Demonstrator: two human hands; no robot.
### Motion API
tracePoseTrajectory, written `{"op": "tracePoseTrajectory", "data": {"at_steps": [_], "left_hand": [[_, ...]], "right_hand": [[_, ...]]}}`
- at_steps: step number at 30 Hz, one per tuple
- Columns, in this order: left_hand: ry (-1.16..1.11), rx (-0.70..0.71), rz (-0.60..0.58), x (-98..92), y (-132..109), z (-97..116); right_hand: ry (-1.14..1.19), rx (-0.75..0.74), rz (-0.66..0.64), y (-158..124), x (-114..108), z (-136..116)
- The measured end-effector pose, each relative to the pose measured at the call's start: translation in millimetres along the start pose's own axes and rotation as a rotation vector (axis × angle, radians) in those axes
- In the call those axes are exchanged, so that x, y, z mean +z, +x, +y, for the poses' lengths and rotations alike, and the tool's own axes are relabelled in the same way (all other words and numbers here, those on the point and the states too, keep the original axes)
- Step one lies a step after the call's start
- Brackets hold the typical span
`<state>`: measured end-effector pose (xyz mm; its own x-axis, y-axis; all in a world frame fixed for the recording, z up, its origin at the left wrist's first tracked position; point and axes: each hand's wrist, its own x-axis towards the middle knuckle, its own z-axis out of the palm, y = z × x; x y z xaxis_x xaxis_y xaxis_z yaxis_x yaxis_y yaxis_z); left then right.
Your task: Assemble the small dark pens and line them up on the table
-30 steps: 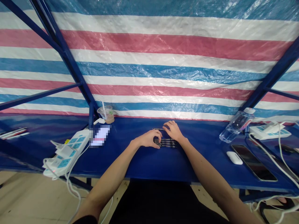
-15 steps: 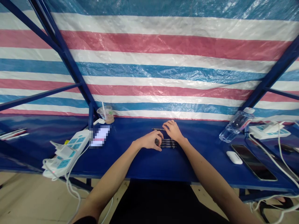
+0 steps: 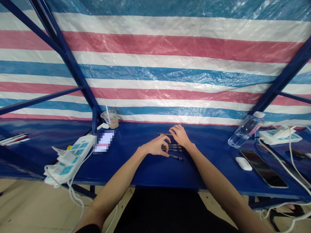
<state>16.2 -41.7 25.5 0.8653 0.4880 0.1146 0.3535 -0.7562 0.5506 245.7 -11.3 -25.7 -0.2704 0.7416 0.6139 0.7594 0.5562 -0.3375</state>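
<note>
My left hand (image 3: 157, 145) arches over the left end of several dark pens (image 3: 176, 147) lying side by side on the blue table (image 3: 155, 171). Its fingers and thumb are apart, and the thumb touches one pen (image 3: 176, 157) that lies nearer and slanted. Beyond them, my right hand (image 3: 180, 134) rests with bent, parted fingers on the table. Its fingertips are at the right end of another pen (image 3: 164, 134), which lies alone on the far side. The left ends of the grouped pens are hidden under my left hand.
Left are a white power strip (image 3: 80, 150), a blurred-out phone (image 3: 104, 141) and a plastic cup (image 3: 110, 119) with a straw. On the right stand out a tilted water bottle (image 3: 246, 129), a white earbud case (image 3: 243, 164) and a black phone (image 3: 266, 170). Striped sheeting (image 3: 170, 74) hangs behind.
The nearest pen has separated from the group, sliding towards me and turning slantwise. My left thumb has shifted slightly with it; my right hand has hardly moved.
</note>
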Motion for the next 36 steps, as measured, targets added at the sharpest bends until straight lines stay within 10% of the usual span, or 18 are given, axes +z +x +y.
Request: {"op": "tracePoseTrajectory", "data": {"at_steps": [20,28,36], "left_hand": [[0.116,0.110,0.140,6.9,10,38],[0.149,-0.057,0.385,-6.3,6,-2],[0.183,-0.113,0.486,-2.3,5,-30]], "right_hand": [[0.016,0.017,0.099,2,-16,-10],[0.008,0.256,0.055,2,-19,13],[-0.028,-0.138,-0.006,3,-25,-27]]}}
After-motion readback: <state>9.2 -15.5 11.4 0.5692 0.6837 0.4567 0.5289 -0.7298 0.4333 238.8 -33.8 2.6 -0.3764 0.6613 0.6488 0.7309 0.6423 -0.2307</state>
